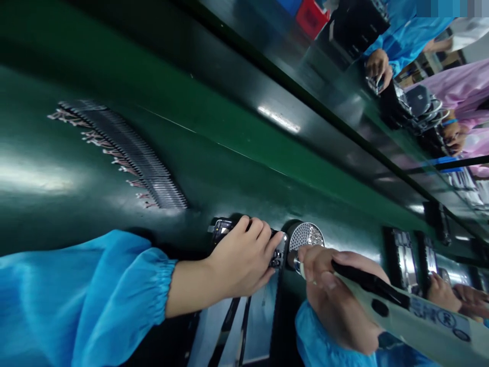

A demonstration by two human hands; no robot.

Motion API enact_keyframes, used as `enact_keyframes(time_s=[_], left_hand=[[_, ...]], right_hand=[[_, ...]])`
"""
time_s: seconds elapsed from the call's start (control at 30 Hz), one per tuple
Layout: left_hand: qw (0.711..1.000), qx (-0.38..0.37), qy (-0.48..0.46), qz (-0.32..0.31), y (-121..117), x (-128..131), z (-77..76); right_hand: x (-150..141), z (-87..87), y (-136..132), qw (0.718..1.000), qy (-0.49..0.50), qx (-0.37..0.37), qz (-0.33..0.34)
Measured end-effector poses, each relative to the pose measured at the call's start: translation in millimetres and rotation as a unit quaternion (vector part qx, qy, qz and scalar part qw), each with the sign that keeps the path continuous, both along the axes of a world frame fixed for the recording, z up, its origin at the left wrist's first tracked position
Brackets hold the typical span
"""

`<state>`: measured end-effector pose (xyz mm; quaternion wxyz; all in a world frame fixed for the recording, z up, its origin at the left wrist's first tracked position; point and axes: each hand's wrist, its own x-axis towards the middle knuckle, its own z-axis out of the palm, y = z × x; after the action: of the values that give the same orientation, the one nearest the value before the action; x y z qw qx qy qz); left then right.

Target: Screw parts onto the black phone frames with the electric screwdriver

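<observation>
My left hand [242, 255] lies over a black electronic housing [222, 228], its fingers bent round the far edge. A dark, shiny end part [277, 251] with small metal fittings shows by the fingertips. My right hand [324, 285] is closed round a pale green electric screwdriver [397, 318] with a black lever. The driver's front end points left, close to a round metal dish [306, 235] with a pattern of holes and shiny small pieces, probably screws, at its right side. Under my left hand is a flat bluish panel [262, 326] crossed by dark strips. The driver's tip is not clearly visible.
A curved row of thin black parts with short wires [132, 153] lies on the green work surface at left. A long dark rail [275, 117] crosses behind. Beyond it, co-workers' hands [378, 66] handle devices. Black units [401, 257] stand at right near another person's hands [443, 293].
</observation>
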<state>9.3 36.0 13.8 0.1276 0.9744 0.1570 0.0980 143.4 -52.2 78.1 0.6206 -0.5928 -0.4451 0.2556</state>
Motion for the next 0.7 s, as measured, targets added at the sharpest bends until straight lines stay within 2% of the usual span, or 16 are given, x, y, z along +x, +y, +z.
enact_keyframes(time_s=[0.23, 0.7], left_hand=[[1.0, 0.003, -0.003, 0.004, -0.2, 0.1, 2.0], [1.0, -0.001, -0.008, 0.005, -1.0, 0.5, 1.0]], right_hand=[[0.7, -1.3, 5.6, 0.999, 0.002, 0.006, 0.04], [0.3, -2.8, 6.5, 0.999, 0.004, -0.011, 0.035]])
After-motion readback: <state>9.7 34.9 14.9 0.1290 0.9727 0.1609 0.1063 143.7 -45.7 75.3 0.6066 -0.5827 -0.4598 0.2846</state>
